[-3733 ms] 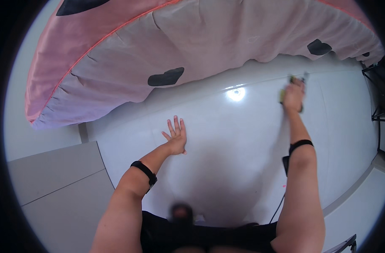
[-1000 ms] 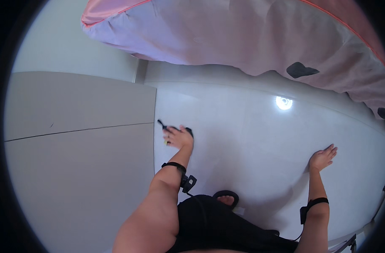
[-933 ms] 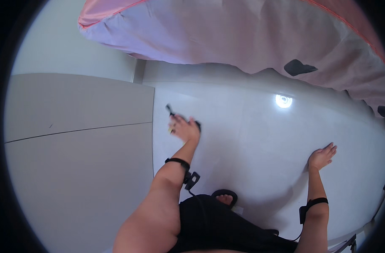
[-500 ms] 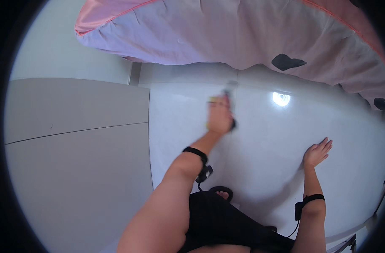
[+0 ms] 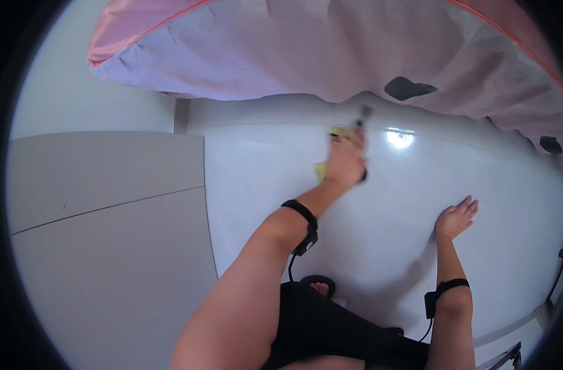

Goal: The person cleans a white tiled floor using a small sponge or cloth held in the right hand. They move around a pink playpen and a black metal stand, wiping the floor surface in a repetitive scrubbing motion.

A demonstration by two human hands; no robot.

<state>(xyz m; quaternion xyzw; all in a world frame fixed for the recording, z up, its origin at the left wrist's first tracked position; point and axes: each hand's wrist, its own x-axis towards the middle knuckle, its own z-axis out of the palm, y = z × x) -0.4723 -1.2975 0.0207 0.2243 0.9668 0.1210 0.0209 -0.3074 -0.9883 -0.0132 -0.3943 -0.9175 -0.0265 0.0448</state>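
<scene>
the left hand [image 5: 346, 159] is bent over a yellow-and-black object [image 5: 321, 171], near the pink cloth [image 5: 293, 49] — blur hides whether its fingers grip. the right hand [image 5: 457, 219], farther from the cloth, lies open on the glossy floor [image 5: 263, 185], fingers slightly spread. risks, as judged: a longer reach could snag the object in the cloth; leaning weight could make the right palm slip.

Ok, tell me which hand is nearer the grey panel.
Left. The left hand is to the right of the grey panel, across a stretch of floor; the right hand is farther right, resting on the floor.
</scene>
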